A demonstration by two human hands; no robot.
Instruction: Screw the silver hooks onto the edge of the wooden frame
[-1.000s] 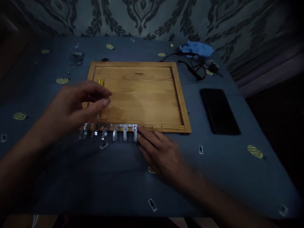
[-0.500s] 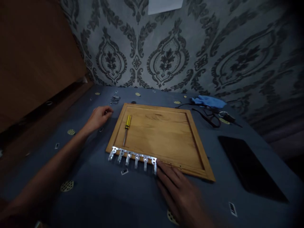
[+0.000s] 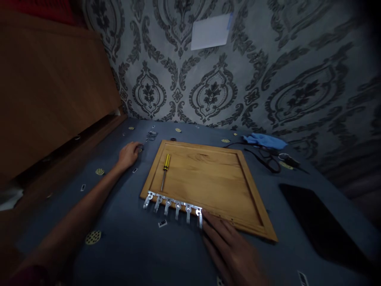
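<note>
Beside the framed tan wooden board (image 3: 205,174) my left fingers (image 3: 137,144) curl, grip unclear; outstretched right fingers (image 3: 219,228) touch its silver metal hooks (image 3: 177,207).

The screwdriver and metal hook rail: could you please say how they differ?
The screwdriver has a yellow-and-black handle; the hook rail looks silvery throughout. The screwdriver lies on the recessed wooden panel; the hook rail runs along its near edge. Both show metal.

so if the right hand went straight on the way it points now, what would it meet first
Most likely the right hand would meet the right end of the metal hook rail, just ahead of it; whether they already touch is hard to tell in this dim view.
</note>
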